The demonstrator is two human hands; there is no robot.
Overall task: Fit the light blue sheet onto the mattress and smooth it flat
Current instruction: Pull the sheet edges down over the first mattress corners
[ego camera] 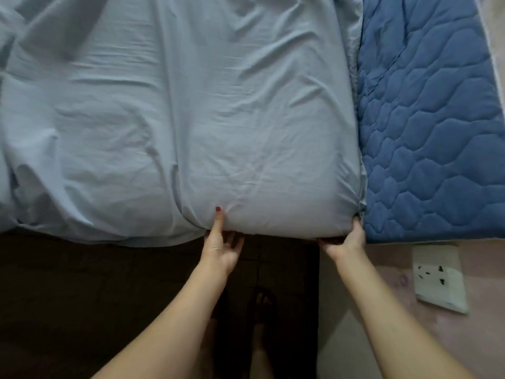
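Head view: the right hand (pixel 348 237) grips the light blue sheet (pixel 191 119) round the mattress corner; the left hand (pixel 221 246), released, presses with its thumb. Slack beyond the left hand may pull the corner loose.
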